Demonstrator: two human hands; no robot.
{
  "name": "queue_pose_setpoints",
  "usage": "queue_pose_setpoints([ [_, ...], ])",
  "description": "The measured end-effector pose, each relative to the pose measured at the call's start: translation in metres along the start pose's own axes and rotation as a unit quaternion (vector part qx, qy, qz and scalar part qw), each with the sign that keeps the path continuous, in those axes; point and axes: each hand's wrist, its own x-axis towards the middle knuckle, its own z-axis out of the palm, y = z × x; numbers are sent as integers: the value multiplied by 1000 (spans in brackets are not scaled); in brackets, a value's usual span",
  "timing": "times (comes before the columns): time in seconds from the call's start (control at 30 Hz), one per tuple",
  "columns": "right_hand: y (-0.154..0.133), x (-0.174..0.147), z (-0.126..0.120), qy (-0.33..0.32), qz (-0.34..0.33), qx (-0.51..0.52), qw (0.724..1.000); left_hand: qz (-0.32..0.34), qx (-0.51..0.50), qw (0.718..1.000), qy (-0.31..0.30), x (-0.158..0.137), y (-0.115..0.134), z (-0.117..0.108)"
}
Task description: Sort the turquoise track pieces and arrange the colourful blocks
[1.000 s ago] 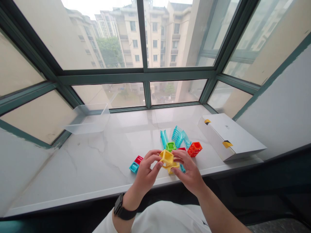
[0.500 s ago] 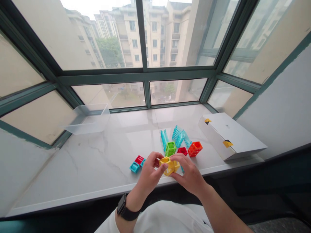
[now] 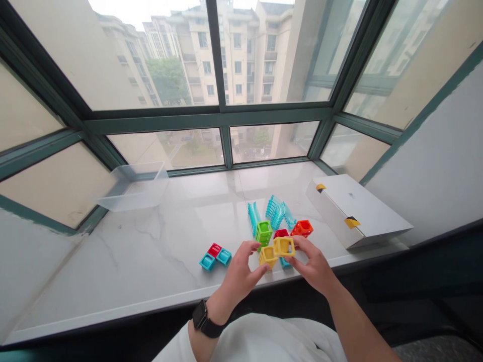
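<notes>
Two yellow hollow building blocks are held up over the front of the sill, one in each hand. My left hand [image 3: 243, 269] grips the lower yellow block [image 3: 267, 255] between thumb and fingers. The upper yellow block [image 3: 284, 246] is in my right hand [image 3: 315, 264], held by its right side. Their edges overlap in view; I cannot tell whether they touch. Just behind stand a green block tower [image 3: 264, 230], a partly hidden red block [image 3: 281, 233] and an orange-red block [image 3: 302, 228]. A blue block [image 3: 286, 262] shows below the right yellow block.
Left of my hands lie a red block [image 3: 215, 250] and two blue blocks [image 3: 207, 261] set together. Clear turquoise track pieces [image 3: 276, 212] lie farther back. A transparent plastic bin [image 3: 132, 201] stands at the left, a white box [image 3: 362, 206] at the right. Windows border the marble sill [image 3: 151, 261].
The yellow pieces, held close together before, now show as two blocks, the right one raised and shifted right. My right hand has moved right; the blue block beneath shows more.
</notes>
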Motion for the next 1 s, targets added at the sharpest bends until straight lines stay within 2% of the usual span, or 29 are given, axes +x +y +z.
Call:
queue_pose_setpoints([
  [0.13, 16, 0, 11, -17, 7, 20, 1000, -7, 34, 999, -1, -2, -19, 15],
  [0.3, 21, 4, 25, -36, -4, 13, 999, -39, 30, 999, -13, -1, -25, 24],
  [0.67, 30, 7, 33, -53, 8, 23, 998, -43, -23, 999, 0, 2, -37, 33],
  [1.0, 40, 7, 35, -73, 21, 42, 996, -45, -47, 998, 13, 1, -34, 33],
])
